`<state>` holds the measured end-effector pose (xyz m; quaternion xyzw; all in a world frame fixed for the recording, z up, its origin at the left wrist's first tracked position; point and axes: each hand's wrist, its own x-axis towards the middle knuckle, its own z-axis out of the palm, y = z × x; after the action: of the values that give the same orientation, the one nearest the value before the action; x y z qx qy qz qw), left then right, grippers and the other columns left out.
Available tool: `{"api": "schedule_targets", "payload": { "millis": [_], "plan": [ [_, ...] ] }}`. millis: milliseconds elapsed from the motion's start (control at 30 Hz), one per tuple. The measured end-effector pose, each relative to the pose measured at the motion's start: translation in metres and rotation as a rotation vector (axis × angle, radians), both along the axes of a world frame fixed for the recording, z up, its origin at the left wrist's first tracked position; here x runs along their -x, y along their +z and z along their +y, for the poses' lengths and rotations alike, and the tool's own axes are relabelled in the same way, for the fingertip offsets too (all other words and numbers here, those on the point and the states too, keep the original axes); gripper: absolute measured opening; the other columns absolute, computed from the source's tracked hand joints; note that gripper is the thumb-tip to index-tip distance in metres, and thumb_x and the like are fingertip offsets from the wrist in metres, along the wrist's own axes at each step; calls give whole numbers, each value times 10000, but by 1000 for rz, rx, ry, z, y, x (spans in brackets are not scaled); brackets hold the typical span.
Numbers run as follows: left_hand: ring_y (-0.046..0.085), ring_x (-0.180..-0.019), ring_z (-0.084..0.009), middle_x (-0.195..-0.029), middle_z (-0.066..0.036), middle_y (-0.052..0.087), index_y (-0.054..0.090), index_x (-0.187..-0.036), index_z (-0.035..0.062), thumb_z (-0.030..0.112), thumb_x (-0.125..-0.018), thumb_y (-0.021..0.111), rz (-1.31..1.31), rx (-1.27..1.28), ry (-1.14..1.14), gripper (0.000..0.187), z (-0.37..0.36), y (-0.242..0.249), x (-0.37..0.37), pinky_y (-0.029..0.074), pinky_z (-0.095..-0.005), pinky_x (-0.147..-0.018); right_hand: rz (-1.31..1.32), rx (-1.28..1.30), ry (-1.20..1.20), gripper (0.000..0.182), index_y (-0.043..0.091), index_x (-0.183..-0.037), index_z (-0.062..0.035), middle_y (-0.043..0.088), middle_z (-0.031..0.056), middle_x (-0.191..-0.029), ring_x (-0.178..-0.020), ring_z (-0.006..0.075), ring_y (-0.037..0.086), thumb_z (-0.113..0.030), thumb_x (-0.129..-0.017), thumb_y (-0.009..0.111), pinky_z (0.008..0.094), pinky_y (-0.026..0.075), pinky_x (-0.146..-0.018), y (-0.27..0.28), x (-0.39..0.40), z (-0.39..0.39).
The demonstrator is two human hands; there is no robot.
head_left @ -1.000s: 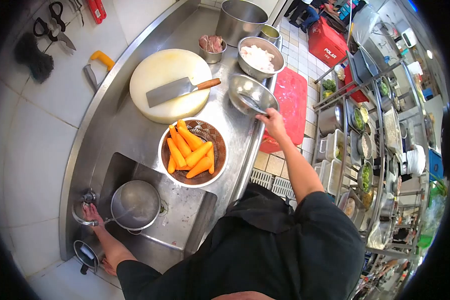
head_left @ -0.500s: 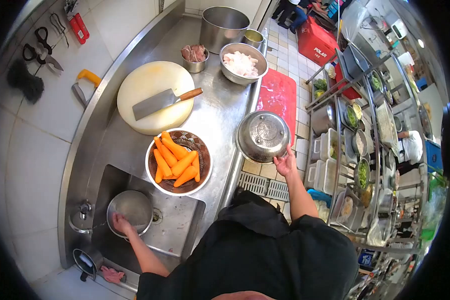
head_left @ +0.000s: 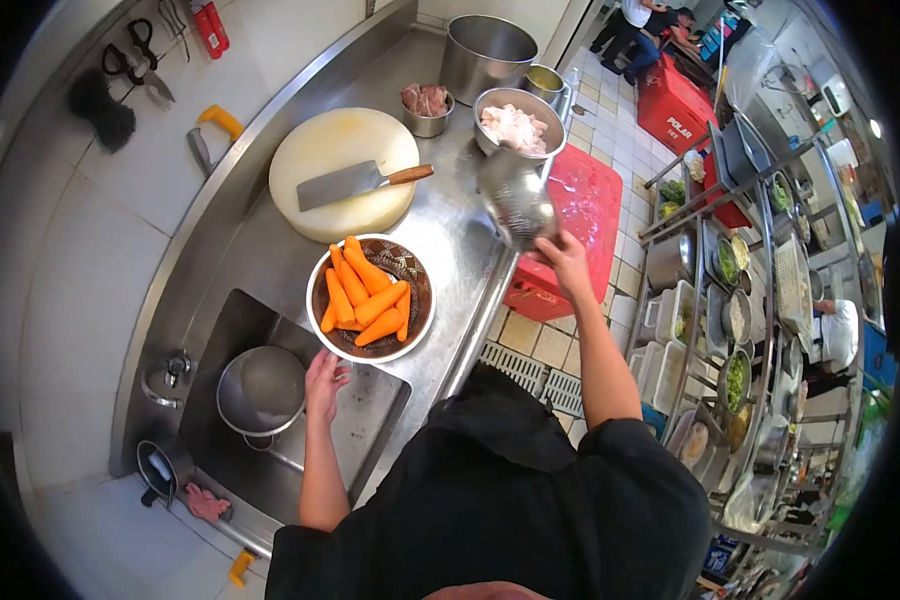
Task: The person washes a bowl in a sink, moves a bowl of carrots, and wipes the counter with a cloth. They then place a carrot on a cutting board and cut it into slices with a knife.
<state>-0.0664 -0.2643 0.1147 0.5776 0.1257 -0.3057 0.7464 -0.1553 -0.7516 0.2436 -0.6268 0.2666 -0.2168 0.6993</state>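
Note:
My right hand (head_left: 566, 262) grips the rim of a steel bowl (head_left: 517, 205), which is tilted on edge over the counter's front edge. My left hand (head_left: 323, 384) hangs open over the sink, its fingers just below the white rim of a brown colander (head_left: 372, 342) filled with peeled carrots (head_left: 367, 295). Left of that hand a steel pot (head_left: 261, 391) stands in the sink (head_left: 370, 420).
A cleaver (head_left: 353, 182) lies on a round white cutting board (head_left: 343, 150). Behind it stand a small bowl of meat (head_left: 426, 103), a bowl of white pieces (head_left: 515, 124) and a big pot (head_left: 485, 54). A red crate (head_left: 576, 222) sits on the floor; shelving (head_left: 740, 290) stands right.
My right hand has swung the steel bowl up from beside the counter to above its edge. My left hand has left the pot in the sink and risen toward the carrot colander.

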Motion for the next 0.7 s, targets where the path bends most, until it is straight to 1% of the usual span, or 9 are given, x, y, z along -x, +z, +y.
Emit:
{"api": "schedule_targets", "payload": {
  "millis": [133,167,300,400,467,500,533,633,700],
  "plan": [
    [657,-893,-146,-1153,-52,661,533,-1299,71,255,-976,620,23,5,-37,382,-39,12,0,553,-301,-718,292,896,68,257,608,-869,19,635,143,-861,-797,257,646,-123,-777,802,368,498,-675,-57,-48,3],
    [664,-907,-151,-1160,-50,660,534,-1293,78,258,-976,617,36,-5,-32,373,-45,14,-1,561,-309,-725,289,904,75,277,607,-904,25,607,182,-859,-829,356,619,-109,-747,791,429,499,-753,-63,-53,6],
    [687,-937,-295,-1096,-187,663,553,-1180,-92,72,-857,574,128,99,84,363,-60,-7,0,600,-481,-806,414,1068,112,173,636,-941,-4,623,202,-1007,-962,418,626,-5,-770,661,505,496,-838,-90,-61,-1],
    [679,-842,-299,-985,-190,653,568,-1051,-107,23,-787,558,156,95,174,294,-66,-25,-1,596,-457,-736,530,1088,53,435,591,-1202,-60,624,197,-1101,-987,411,644,-32,-778,682,489,520,-857,-44,-54,35],
    [671,-751,-256,-889,-138,657,600,-969,-51,29,-771,572,158,69,228,216,-67,-62,-1,586,-420,-663,405,837,299,475,545,-1260,-40,603,181,-1195,-939,343,674,-145,-835,729,449,565,-791,-99,-47,31],
    [625,-655,-219,-762,-94,604,585,-831,0,23,-755,580,186,78,312,80,-80,-18,8,545,-387,-589,638,68,504,563,506,-1308,-14,570,183,-1271,-905,281,683,-269,-870,752,402,593,-715,-83,-48,57],
    [602,-633,-211,-736,-79,580,575,-789,25,18,-749,578,206,102,289,41,-77,-24,13,518,-377,-556,576,-306,651,663,405,-1414,-16,552,199,-1294,-922,289,690,-305,-905,718,396,609,-678,-103,-38,75],
    [584,-601,-209,-714,-66,561,554,-764,47,1,-748,572,287,232,355,52,-88,-22,39,490,-358,-536,494,-750,884,759,207,-1529,-86,498,232,-1377,-1057,354,665,-164,-920,653,488,578,-877,-97,-25,116],
    [629,-747,-246,-854,-112,615,574,-866,-5,8,-770,555,255,249,370,99,-94,-20,51,537,-401,-689,243,-922,1000,764,165,-1544,-117,503,207,-1383,-1090,353,651,-115,-918,603,496,551,-934,-94,-30,113]
  ]
}}
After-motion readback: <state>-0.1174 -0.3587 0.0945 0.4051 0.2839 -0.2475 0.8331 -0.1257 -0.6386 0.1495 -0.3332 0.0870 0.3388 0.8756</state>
